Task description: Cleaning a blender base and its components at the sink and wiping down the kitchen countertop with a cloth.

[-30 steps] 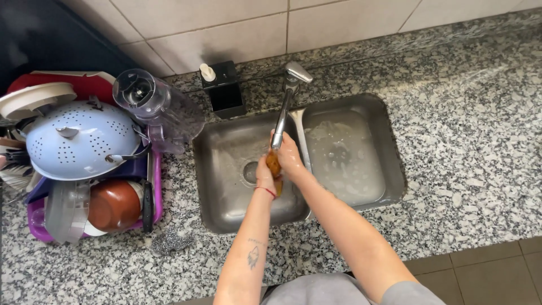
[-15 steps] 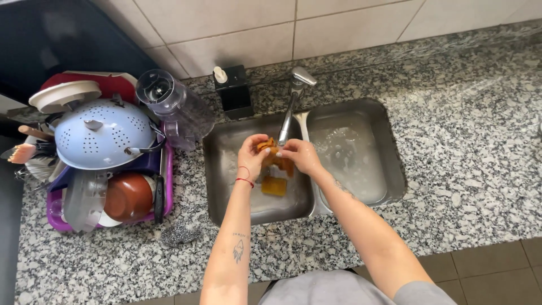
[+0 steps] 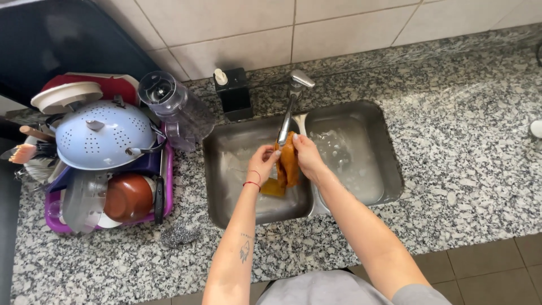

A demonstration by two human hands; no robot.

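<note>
Our fingers (image 3: 270, 160) close on an orange cloth (image 3: 288, 161): the left hand (image 3: 262, 166) pinches its left edge and the right hand (image 3: 307, 157) grips its right side, both over the left basin of the sink (image 3: 350, 203), just under the tap (image 3: 291, 110). Half a second ago the hands sat lower and closer over the cloth; now they are raised toward the spout, and the cloth hangs lengthwise between them. A second ago only one hand showed on it, up against the tap.

The cloth looks wet and limp, bunched into a long, wrinkled fold, orange-brown with a yellower piece showing below it near the left wrist. We cannot tell whether that piece is part of the cloth.

The sink is brushed steel with two rounded basins. The worktop (image 3: 451, 169) is speckled grey granite, glossy, with pale tiles behind. A black square dispenser (image 3: 232, 96) stands behind the sink. To the left, a purple rack (image 3: 166, 186) holds a pale blue perforated colander (image 3: 101, 135), a clear blender jug (image 3: 175, 110) and a brown pot (image 3: 129, 197). A steel scourer (image 3: 179, 234) lies on the worktop near the rack.
</note>
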